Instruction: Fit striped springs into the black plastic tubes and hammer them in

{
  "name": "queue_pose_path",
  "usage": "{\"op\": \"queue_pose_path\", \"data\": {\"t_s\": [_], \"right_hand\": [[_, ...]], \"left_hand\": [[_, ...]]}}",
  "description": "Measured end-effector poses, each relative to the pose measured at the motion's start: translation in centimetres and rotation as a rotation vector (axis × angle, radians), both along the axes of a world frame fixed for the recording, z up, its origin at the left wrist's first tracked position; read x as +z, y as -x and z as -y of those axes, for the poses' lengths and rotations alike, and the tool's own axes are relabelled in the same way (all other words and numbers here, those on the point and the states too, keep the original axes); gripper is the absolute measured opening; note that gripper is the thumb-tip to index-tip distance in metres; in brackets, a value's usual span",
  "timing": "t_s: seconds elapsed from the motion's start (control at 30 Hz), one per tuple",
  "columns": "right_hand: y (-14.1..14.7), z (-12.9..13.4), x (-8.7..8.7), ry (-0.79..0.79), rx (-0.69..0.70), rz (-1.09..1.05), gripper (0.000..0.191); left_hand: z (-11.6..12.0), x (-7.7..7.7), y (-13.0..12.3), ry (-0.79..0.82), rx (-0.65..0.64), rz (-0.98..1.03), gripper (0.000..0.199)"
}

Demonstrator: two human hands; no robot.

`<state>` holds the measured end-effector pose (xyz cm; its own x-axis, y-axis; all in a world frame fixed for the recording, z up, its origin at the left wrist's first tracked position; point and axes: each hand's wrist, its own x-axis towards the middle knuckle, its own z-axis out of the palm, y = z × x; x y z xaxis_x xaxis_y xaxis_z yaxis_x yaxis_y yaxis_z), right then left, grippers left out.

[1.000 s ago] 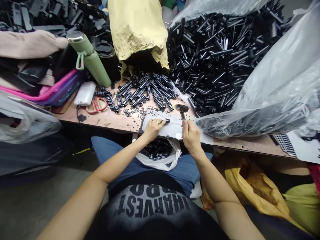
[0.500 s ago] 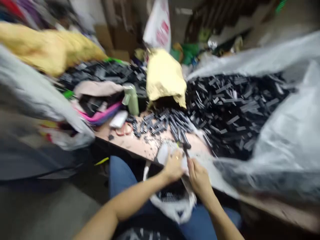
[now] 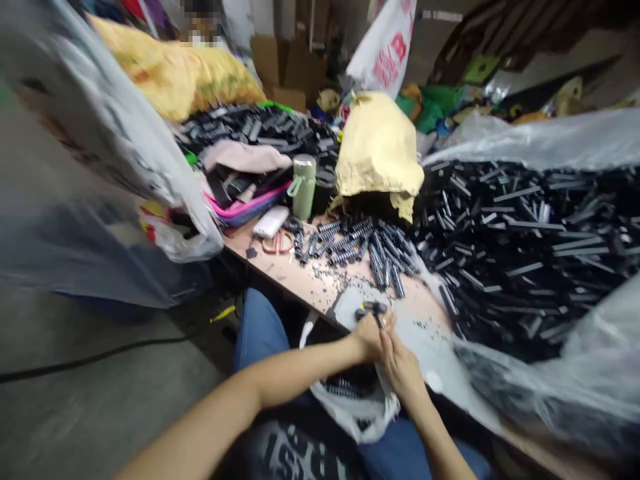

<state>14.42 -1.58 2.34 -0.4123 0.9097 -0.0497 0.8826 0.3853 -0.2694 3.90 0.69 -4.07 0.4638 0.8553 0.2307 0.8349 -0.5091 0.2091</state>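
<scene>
Both hands meet above a grey pad [image 3: 353, 300] at the front edge of the worktable. My right hand [image 3: 403, 367] is closed on the thin stem of a dark T-shaped piece [image 3: 381, 321], its dark crosspiece pointing away from me. My left hand [image 3: 367, 337] is closed close beside it; what its fingers hold is hidden. Just beyond lie several dark ribbed strips [image 3: 387, 257], grouped on the pinkish tabletop [image 3: 300, 287]. Below the hands, a white plastic bag [image 3: 350, 420] hangs open over my lap with more ribbed strips inside.
A large clear bag [image 3: 600, 373] of black strips [image 3: 520, 233] spreads on the right. A cream sack [image 3: 377, 140] stands behind the strips. To the left are a green bottle [image 3: 304, 190], red-handled scissors [image 3: 277, 243], a white box [image 3: 271, 222] and a pink-rimmed basket [image 3: 250, 210]. Tiny black scraps dot the tabletop.
The view has shifted left and become sharper. Both hands have come closer together around the T-shaped piece, which stays in my right hand.
</scene>
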Motion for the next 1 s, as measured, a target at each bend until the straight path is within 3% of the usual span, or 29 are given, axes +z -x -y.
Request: {"op": "queue_pose_path", "data": {"t_s": [0.07,0.23,0.3,0.4,0.47,0.67,0.77,0.87,1.0], "right_hand": [[0.0,0.5,1.2,0.137,-0.013,-0.091,0.047],[0.9,2.0,3.9,-0.066,-0.144,-0.216,0.048],[1.6,2.5,3.7,-0.068,-0.139,-0.117,0.048],[2.3,2.8,2.8,0.088,-0.047,0.15,0.042],[1.9,2.7,3.1,0.121,-0.044,0.189,0.039],[1.1,2.0,6.7,-0.129,-0.177,-0.107,0.052],[2.7,0.8,5.7,-0.066,-0.179,0.03,0.05],[3.6,0.0,4.1,0.06,-0.072,0.269,0.047],[0.8,-1.6,3.3,-0.073,0.048,0.318,0.039]], "left_hand": [[-0.1,-0.2,0.5,0.048,-0.018,0.019,0.064],[0.3,-1.2,0.7,0.036,0.004,0.106,0.069],[0.4,-1.5,0.7,0.038,0.02,0.077,0.064],[0.4,-1.4,0.6,0.059,0.056,0.032,0.059],[0.4,-1.2,0.6,0.071,0.057,0.031,0.061],[0.4,-1.0,0.5,0.075,0.04,0.115,0.067],[0.5,-1.5,0.3,0.099,0.052,0.173,0.064],[0.4,-1.6,-0.1,0.076,0.049,0.183,0.06],[-1.8,-0.7,0.0,-0.007,-0.011,0.101,0.045]]}}
